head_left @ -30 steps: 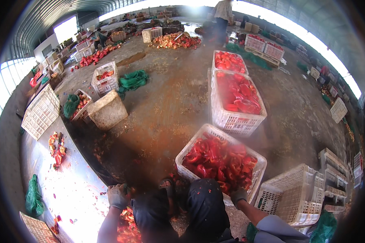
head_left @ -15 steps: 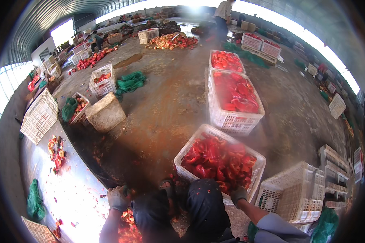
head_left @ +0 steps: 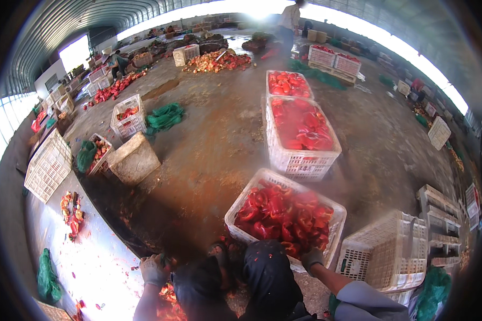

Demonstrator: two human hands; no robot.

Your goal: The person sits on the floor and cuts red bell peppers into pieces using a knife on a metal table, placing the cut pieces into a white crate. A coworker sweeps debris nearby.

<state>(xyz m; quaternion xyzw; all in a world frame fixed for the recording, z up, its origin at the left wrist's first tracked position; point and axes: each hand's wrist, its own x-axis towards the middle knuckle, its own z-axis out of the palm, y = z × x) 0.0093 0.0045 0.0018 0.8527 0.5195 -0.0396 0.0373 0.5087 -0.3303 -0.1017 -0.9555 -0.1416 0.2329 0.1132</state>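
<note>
head view: one white crate [head_left: 336, 230] of red peppers [head_left: 284, 214], just beyond two legs [head_left: 270, 275]; peppers too many to count.
right hand [head_left: 311, 258]: one, gloved, at the crate's near rim; cannot tell how far open its grip is or what it holds.
left hand [head_left: 154, 269]: one, gloved, at the tabletop [head_left: 99, 257] edge; grip curled, contents, if any, cannot be told.
tabletop: one scrap pile [head_left: 72, 216], one green net [head_left: 48, 278].
beyond: two filled crates [head_left: 305, 165], in line.
co-workers [head_left: 288, 22]: at least two, far off.

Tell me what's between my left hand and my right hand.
In the head view, your two knees, both covered in dark cloth, are between your left hand and your right hand.
</note>
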